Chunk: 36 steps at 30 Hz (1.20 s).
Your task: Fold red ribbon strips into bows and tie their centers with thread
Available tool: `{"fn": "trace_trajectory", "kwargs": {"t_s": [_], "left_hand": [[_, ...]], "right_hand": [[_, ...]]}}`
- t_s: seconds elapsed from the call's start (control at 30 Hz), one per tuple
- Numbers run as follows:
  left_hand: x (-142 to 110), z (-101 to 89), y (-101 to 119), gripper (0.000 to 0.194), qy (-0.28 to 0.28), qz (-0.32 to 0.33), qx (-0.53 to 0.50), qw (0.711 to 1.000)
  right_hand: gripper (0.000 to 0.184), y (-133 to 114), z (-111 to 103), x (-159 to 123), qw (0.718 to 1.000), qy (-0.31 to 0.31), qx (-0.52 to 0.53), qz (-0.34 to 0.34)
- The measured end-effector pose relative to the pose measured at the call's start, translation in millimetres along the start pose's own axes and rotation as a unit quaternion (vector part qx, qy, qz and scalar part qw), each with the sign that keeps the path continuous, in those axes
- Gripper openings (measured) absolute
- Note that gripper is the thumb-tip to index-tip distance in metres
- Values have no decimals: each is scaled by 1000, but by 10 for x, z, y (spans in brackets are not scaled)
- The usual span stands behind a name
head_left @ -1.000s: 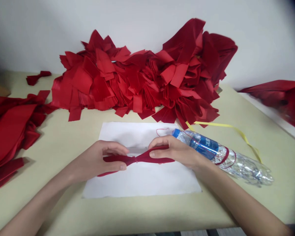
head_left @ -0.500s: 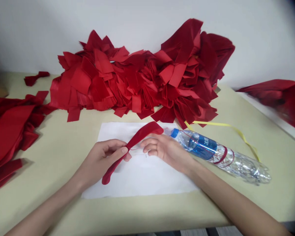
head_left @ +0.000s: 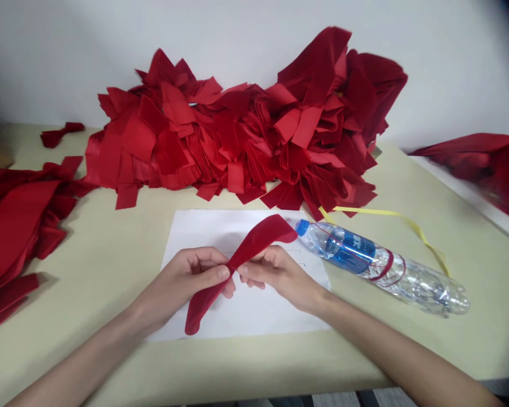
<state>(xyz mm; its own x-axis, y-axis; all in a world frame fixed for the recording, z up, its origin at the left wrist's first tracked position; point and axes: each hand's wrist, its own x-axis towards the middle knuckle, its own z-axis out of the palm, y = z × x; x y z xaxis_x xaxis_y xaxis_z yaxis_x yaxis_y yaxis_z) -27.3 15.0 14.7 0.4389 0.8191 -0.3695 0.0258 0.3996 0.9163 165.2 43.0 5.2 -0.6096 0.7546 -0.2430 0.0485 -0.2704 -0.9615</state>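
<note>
A long red fabric strip (head_left: 261,237), pinched narrow at its middle like a bow, is held above a white paper sheet (head_left: 203,226). My left hand (head_left: 186,280) is closed, thumb and fingers pinching the strip's gathered middle. My right hand (head_left: 275,271) is closed beside it, fingertips at the same middle point. One end of the strip rises up and right toward the bottle cap, the other hangs down left over the paper.
A crushed clear plastic bottle (head_left: 382,265) with blue cap and red thread lies right of the paper. A big heap of red fabric pieces (head_left: 246,130) fills the back of the table. More red cloth (head_left: 12,220) lies left and far right. A yellow ribbon (head_left: 390,217) trails behind the bottle.
The strip lay flat in both hands; my right hand let go of its right half, it swung up diagonally, and both hands now meet at its pinched middle, closer to me.
</note>
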Motion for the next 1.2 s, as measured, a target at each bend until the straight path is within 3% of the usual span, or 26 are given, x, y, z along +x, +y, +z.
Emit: {"fn": "trace_trajectory", "kwargs": {"t_s": [0.1, 0.23, 0.3, 0.37, 0.5, 0.67, 0.97, 1.2], "left_hand": [[-16, -14, -11, 20, -73, -23, -55, 996], [-77, -27, -24, 11, -214, -153, -53, 963], [-95, -20, -40, 9, -249, -211, -25, 945], [-97, -1, -65, 8, -246, -223, 7, 943], [-76, 55, -120, 4, -194, -179, 74, 962], [-62, 88, -137, 8, -113, -149, 94, 978], [-54, 117, 67, 8, -22, -102, 77, 992], [-31, 97, 18, 9, -6, -96, 44, 994]], "right_hand": [[13, -25, -27, -21, 999, -40, 1, 23], [13, -47, -27, -63, 976, -205, -66, 15], [16, -50, -10, -79, 956, -264, -129, -14], [16, -67, 11, -93, 930, -281, -228, -60], [11, -162, 62, -143, 858, -236, -436, -133], [15, -214, 164, -250, 798, -144, -567, -147], [23, -99, 251, -307, 782, 62, -582, -215], [14, 25, 266, -276, 769, 141, -559, -276]]}}
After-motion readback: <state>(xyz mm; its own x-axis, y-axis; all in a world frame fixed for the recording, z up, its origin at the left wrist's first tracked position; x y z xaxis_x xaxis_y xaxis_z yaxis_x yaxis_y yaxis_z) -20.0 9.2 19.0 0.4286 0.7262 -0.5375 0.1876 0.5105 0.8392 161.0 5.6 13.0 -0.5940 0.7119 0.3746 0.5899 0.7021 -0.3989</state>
